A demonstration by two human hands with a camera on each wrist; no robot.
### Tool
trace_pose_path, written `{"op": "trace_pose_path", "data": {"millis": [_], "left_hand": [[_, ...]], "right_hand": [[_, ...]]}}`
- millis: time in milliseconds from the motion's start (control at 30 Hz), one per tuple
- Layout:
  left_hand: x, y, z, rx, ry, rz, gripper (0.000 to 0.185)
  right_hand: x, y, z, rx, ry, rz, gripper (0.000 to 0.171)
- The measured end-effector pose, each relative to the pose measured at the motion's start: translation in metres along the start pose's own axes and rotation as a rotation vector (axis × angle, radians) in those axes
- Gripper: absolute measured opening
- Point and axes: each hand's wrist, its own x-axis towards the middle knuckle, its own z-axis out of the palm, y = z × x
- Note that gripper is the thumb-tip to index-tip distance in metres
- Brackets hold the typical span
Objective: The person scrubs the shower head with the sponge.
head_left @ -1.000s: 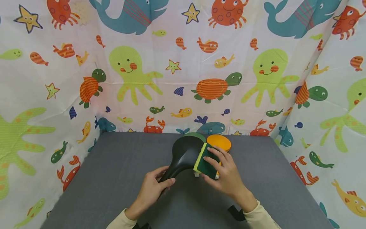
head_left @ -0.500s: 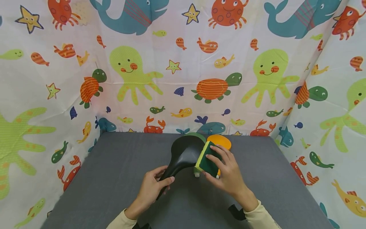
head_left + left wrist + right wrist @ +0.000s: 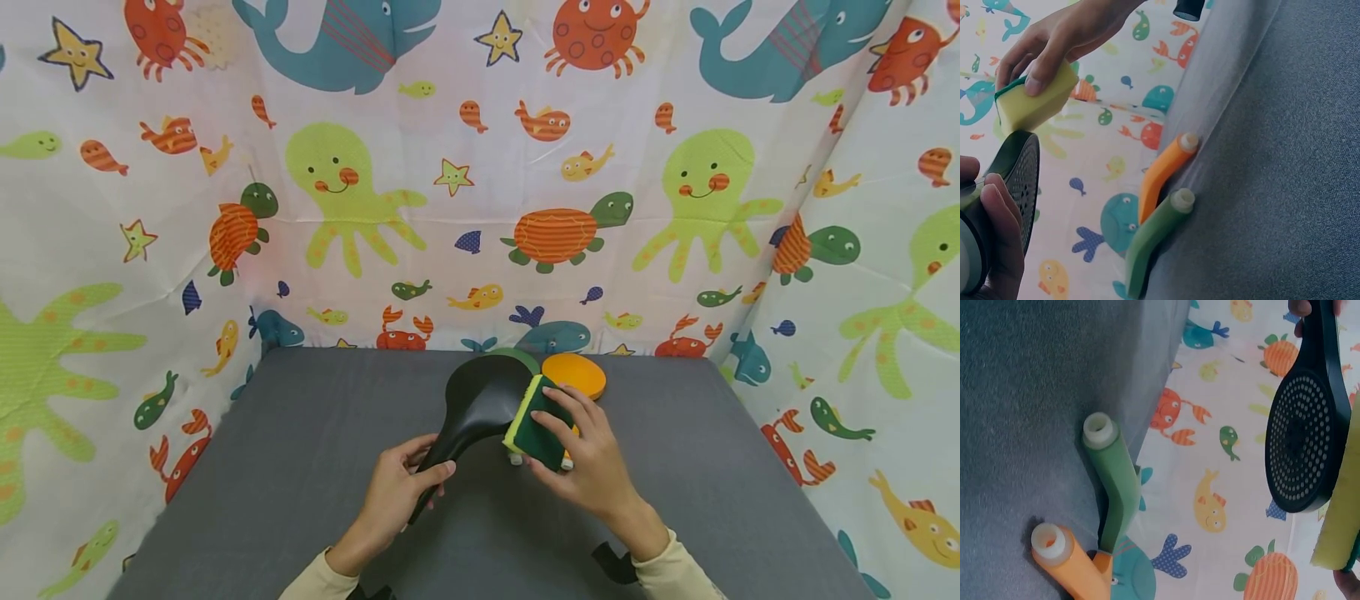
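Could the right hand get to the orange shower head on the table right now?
Probably not straight away: the right hand grips a sponge against the black shower head. The orange shower head lies close behind, unblocked.

One black perforated plastic shower head (image 3: 480, 404); one yellow foam sponge with dark green scouring face (image 3: 534, 422). Two curved plastic shower heads lying on the grey cloth table (image 3: 300, 467): one orange (image 3: 573, 373), one green (image 3: 1113, 481). Two bare hands: left (image 3: 393, 500), right (image 3: 592, 462)

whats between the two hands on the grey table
In the head view, between the left hand and right hand is bare grey table; the black shower head crosses just above it.
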Motion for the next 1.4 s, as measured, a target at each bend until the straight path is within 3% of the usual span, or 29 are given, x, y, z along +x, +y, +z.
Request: {"op": "trace_pose_path", "data": {"millis": [567, 967, 1400], "left_hand": [[0.003, -0.002, 0.003, -0.018, 0.038, 0.004, 0.046], [0.001, 0.001, 0.001, -0.047, 0.002, -0.007, 0.048], [0.007, 0.001, 0.008, -0.062, -0.015, -0.044, 0.051]], "right_hand": [[0.003, -0.01, 0.008, 0.024, -0.023, -0.028, 0.049], [0.003, 0.004, 0.002, 0.017, 0.017, 0.014, 0.052], [0.006, -0.006, 0.01, 0.035, 0.046, -0.032, 0.05]]}}
